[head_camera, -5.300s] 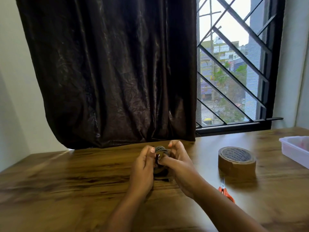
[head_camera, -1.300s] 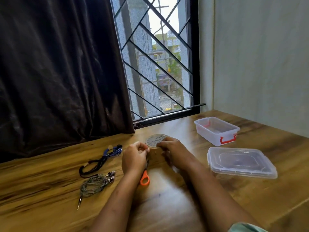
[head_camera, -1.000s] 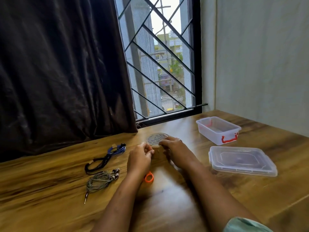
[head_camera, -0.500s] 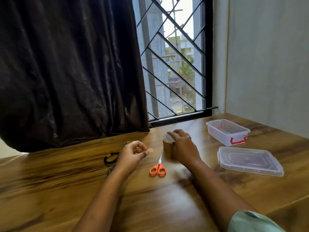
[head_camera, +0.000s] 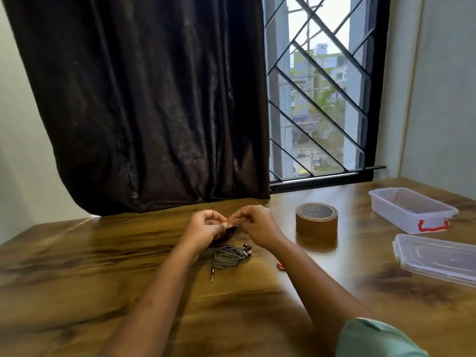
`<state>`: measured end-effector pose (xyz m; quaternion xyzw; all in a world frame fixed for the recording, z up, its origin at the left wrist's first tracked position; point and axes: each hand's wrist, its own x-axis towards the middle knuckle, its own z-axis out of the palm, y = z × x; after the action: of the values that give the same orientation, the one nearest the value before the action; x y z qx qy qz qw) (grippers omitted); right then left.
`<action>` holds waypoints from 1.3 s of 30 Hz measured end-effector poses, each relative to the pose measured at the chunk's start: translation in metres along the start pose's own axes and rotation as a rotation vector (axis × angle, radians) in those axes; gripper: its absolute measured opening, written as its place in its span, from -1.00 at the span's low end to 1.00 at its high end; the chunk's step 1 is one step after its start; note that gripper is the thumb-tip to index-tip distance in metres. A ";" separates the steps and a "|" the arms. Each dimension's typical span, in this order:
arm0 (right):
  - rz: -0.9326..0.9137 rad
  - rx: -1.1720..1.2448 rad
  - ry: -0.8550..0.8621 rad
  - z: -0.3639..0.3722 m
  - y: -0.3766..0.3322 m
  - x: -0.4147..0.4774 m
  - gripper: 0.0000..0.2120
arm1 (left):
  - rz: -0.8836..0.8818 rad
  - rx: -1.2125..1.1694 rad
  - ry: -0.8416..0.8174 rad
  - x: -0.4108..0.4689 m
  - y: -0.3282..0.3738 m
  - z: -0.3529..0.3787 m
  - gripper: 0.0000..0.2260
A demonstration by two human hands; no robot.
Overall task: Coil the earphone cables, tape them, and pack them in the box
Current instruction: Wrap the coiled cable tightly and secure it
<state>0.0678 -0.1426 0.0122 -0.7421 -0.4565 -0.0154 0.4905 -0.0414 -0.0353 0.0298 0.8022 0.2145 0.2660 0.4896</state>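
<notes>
Left of the tape roll (head_camera: pixel 316 220), the left hand (head_camera: pixel 203 229) and right hand (head_camera: pixel 257 225) pinch a dark cable (head_camera: pixel 228 232) with curled fingers; a grey coil (head_camera: pixel 228 256) lies nearer on the desk (head_camera: pixel 103 253).

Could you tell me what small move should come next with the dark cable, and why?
Probably press the small brown strip, apparently tape, around the dark earphone coil: the left hand holds the coil, the right hand pinches the strip against it, and the box stands open nearby.
</notes>
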 end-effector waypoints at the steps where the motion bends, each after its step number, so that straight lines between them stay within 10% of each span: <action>1: -0.007 -0.005 0.006 0.003 0.004 0.002 -0.79 | -0.008 0.017 0.014 0.001 -0.002 -0.001 -0.96; 19: -0.221 -0.254 0.071 0.019 0.027 0.004 -0.83 | -0.286 -0.087 -0.017 0.013 -0.027 -0.015 -0.78; 30: -0.383 -0.350 -0.361 0.012 0.009 0.000 -0.92 | -0.290 0.850 -0.244 0.010 -0.030 0.002 -0.84; 39: -0.359 -0.436 -0.364 0.017 0.006 0.000 -0.82 | -0.244 0.413 -0.362 0.011 -0.032 -0.004 -0.95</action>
<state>0.0652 -0.1307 -0.0009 -0.7279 -0.6459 -0.0661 0.2203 -0.0385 -0.0122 0.0050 0.8876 0.2680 0.0085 0.3747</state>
